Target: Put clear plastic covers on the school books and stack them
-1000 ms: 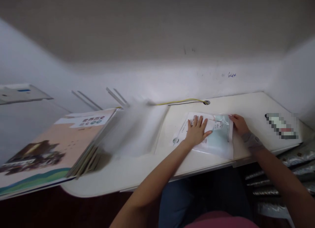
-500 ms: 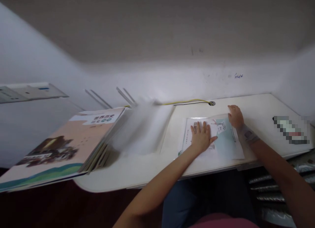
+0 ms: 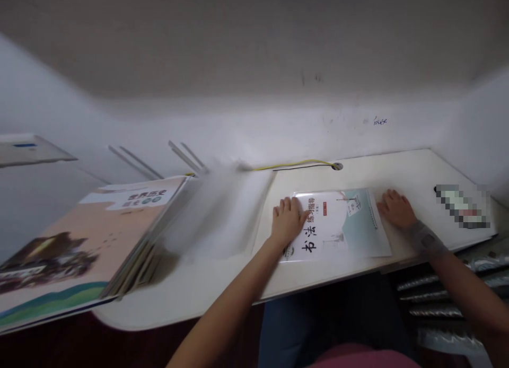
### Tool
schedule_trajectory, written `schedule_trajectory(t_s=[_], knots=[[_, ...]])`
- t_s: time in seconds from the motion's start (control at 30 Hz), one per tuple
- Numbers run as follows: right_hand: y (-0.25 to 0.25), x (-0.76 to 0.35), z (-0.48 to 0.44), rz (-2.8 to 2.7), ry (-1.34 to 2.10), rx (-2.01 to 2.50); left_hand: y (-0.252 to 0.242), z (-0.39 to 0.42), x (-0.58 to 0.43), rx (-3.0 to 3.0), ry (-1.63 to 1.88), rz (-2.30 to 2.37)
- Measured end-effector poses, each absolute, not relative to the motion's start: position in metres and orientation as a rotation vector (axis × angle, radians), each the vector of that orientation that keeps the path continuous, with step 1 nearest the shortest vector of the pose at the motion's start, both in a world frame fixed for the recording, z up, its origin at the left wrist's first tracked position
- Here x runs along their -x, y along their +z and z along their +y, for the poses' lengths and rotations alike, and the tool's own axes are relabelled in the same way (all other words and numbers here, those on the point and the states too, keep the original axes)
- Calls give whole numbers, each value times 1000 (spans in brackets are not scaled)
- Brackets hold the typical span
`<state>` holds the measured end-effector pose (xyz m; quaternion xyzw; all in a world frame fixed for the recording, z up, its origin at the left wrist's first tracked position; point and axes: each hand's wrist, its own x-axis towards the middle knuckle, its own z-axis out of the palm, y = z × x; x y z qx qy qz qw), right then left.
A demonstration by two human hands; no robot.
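A white and pale-green booklet (image 3: pixel 334 246), with a clear plastic cover around it, lies flat on the white desk (image 3: pixel 234 283). On its left edge rests my left hand (image 3: pixel 288 219), open, fingers stretched out and the thumb over the cover. My right hand (image 3: pixel 398 209) is flat and open on the desktop by the booklet's right edge, slightly blurred. Whether its fingertips touch the edge I cannot tell. A stack of translucent plastic sheets (image 3: pixel 222 214) lies to the left of the booklet.
A pile of books with a peach-coloured history book (image 3: pixel 131 219) on top stands at the desk's left end. A phone-like object (image 3: pixel 463 206), pixelated, lies at the right. A yellow cable (image 3: pixel 294 163) runs along the wall into a hole (image 3: pixel 337 166).
My left hand has slid left from the booklet's middle to its left edge. My right hand has come off the plastic cover's right flap and lowered onto the desk.
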<state>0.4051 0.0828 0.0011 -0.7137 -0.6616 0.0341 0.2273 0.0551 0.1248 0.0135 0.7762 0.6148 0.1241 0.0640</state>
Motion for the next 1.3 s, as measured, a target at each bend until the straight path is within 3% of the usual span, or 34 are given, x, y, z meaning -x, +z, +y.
schedule_trajectory(t_s=[0.2, 0.63, 0.7, 0.87, 1.03, 1.2, 1.3], knots=[[12, -385, 125, -1565, 408, 1748, 28, 177, -54, -1600, 860, 1738], [36, -384, 142, -1295, 938, 1084, 46, 214, -33, -1299, 795, 1170], [35, -386, 144, -1356, 855, 1141, 51, 217, -36, -1335, 783, 1142], [21, -379, 151, -1679, 275, 1758, 50, 220, -46, -1521, 867, 1299], [0, -349, 162, -1806, 48, 1935, 36, 181, -84, -1870, 907, 1527], [5, -343, 176, -1986, -48, 1962, 20, 131, -127, -2411, 261, 1751], [19, -339, 175, -2014, -104, 1973, 13, 120, -135, -2437, 170, 1811]])
